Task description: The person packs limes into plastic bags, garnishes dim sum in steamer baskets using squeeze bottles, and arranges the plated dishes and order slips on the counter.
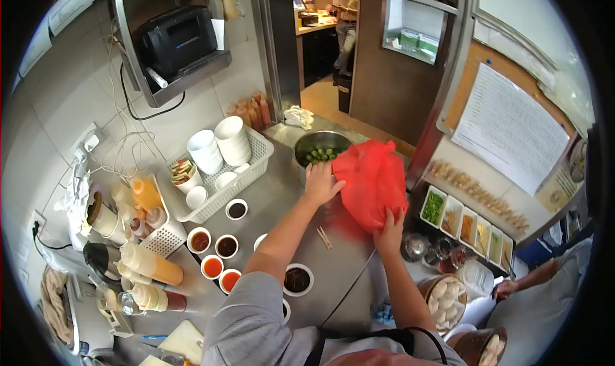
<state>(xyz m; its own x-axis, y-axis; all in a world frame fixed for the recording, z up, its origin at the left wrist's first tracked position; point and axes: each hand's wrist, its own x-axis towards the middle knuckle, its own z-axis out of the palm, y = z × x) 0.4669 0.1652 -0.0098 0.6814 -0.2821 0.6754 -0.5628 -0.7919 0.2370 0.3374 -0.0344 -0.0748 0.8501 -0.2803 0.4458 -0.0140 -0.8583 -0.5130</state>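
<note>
A red net bag (370,187) hangs over the right side of a metal pot (323,135) that has round green items (321,155) in it. My left hand (322,183) rests at the pot's near rim, fingers spread, with its thumb beside the bag. The lower right edge of the bag is gripped by my right hand (389,230). Small wooden sticks (325,238) lie on the metal counter (349,273) between my forearms.
Sauce cups (227,246), a white basket of cups (259,167) and squeeze bottles (154,263) stand at left. Right are a topping tray (466,228), glass jars (415,245) and steamers (446,302). Another person's hand (506,290) is at the right edge.
</note>
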